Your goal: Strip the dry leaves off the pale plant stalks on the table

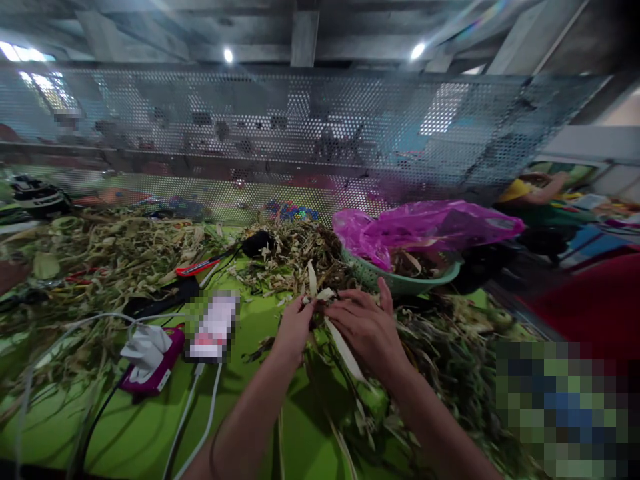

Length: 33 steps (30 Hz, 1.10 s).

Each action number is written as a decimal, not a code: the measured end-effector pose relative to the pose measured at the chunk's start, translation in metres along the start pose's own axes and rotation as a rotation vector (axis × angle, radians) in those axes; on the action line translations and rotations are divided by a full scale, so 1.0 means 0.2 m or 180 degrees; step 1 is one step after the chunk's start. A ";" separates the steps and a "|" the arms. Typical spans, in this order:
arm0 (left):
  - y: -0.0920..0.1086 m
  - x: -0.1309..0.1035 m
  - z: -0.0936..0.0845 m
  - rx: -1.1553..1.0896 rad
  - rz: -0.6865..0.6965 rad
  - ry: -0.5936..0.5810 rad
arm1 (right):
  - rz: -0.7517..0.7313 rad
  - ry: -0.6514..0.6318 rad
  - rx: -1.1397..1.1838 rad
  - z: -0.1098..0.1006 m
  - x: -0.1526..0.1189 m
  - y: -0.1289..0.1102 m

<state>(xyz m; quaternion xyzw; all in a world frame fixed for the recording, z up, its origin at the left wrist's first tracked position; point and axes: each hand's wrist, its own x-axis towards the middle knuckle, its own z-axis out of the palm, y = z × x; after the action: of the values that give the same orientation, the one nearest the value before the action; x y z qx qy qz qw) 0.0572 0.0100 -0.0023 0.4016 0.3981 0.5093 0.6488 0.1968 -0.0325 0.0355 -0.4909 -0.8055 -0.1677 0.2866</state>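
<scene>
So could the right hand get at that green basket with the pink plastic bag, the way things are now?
Probably yes. The right hand lies just in front of the green basket, with only loose dried leaves between them, and the pink plastic bag covers the basket's top, not its near rim.

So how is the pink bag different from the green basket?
The pink bag is thin, crinkly and see-through; the green basket is stiff with little holes. The pink bag lies crumpled on top, while the green basket sits under it on the green table. Both are plastic, beyond the left hand and right hand.
</scene>
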 end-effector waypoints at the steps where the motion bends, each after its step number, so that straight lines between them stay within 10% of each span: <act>1: 0.00 0.00 0.00 -0.0013 0.0009 -0.0008 | 0.0000 -0.0046 0.0015 0.00 0.00 0.00; 8: 0.00 -0.01 0.02 -0.0395 -0.0203 -0.0347 | 0.0041 0.0027 0.0242 0.00 0.00 -0.01; 24: 0.02 -0.04 0.03 0.0847 0.0373 -0.0741 | 0.2410 0.0342 0.2805 0.06 0.01 0.00; 33: 0.03 -0.05 0.03 -0.0117 0.0166 -0.0276 | 0.2807 0.0219 0.3729 0.09 -0.01 -0.02</act>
<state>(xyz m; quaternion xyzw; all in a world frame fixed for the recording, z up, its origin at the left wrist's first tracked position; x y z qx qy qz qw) 0.0596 0.0007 0.0077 0.4215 0.3497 0.5154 0.6591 0.1881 -0.0254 0.0211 -0.5302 -0.4812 0.4059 0.5680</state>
